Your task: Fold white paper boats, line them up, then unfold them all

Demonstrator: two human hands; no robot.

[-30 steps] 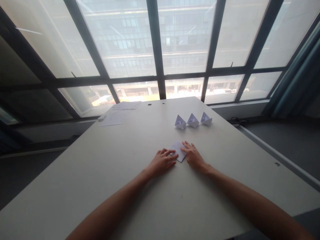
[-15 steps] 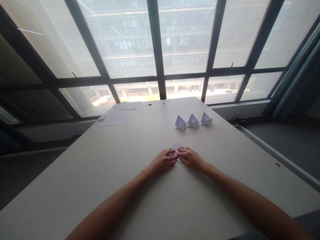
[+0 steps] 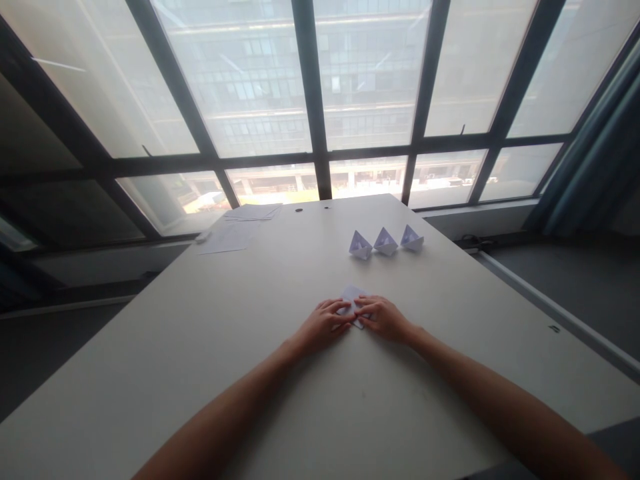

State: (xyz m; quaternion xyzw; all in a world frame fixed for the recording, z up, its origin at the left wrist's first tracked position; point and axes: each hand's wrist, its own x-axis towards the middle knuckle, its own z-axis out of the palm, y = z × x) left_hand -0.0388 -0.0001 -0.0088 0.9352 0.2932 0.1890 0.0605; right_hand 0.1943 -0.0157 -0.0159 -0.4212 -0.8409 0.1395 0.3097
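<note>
On the table (image 3: 210, 353) a folded paper (image 3: 351, 293) lies near the middle of the near part, and the left hand (image 3: 325, 325) and the right hand (image 3: 383, 319) rest on it from both sides. Farther away, a little to the right, three paper boats (image 3: 386, 241) stand in one row. At the far left of the table lie a stack of sheets (image 3: 253, 211) and, nearer to the hands, a single sheet (image 3: 223, 239). Behind the table is a window (image 3: 370, 80), and a curtain (image 3: 590, 153) hangs at the right of it

head camera | looks forward and down | left hand (image 3: 325, 325), right hand (image 3: 383, 319) near | window (image 3: 370, 80) far
</note>
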